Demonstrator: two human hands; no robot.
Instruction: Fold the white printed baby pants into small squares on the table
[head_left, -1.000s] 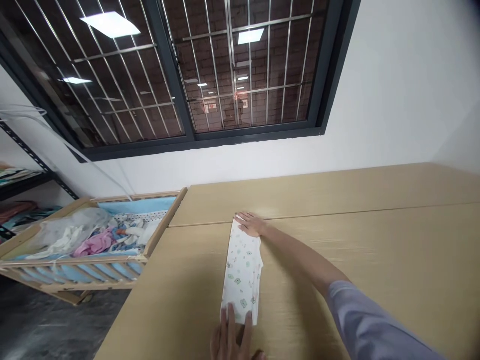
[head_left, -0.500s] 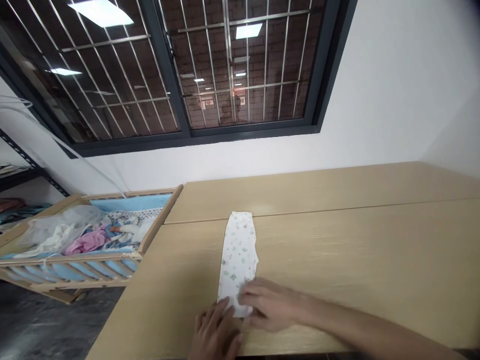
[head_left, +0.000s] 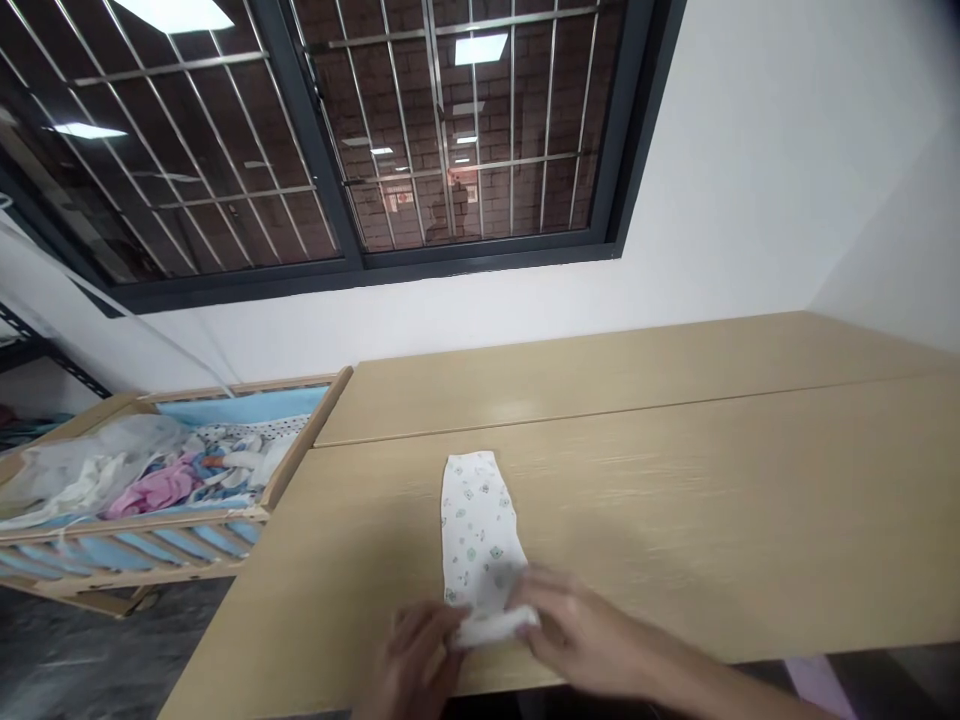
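Along the near edge of the wooden table [head_left: 697, 480], a blurred left hand [head_left: 416, 660] and right hand [head_left: 577, 625] cover the end of a printed white baby garment [head_left: 478, 530]; their grip cannot be made out.

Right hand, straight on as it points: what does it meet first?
The right hand points left into the folded end of the white printed cloth garment, so that comes first; blur hides whether it already touches.
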